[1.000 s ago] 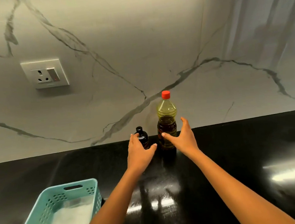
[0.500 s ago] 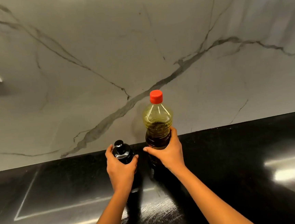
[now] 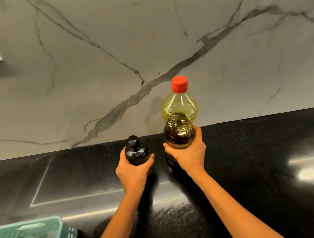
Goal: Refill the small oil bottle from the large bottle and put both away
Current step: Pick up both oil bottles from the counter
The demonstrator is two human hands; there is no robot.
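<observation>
Black polished stone makes up the counter [image 3: 250, 158], and both bottles stand upright on it near the far marble wall [image 3: 109, 66], side by side and just apart. The left hand [image 3: 133, 171] is wrapped around the small oil bottle [image 3: 137, 153], whose dark pump cap is still on. The right hand [image 3: 188, 154] grips the large bottle [image 3: 179, 120] at its waist, below the red cap [image 3: 179, 84]. The large bottle lies to the right of the small one, both long axes vertical. Pouring will likely need both caps off first, then the large bottle tipped leftward over the small one's mouth.
</observation>
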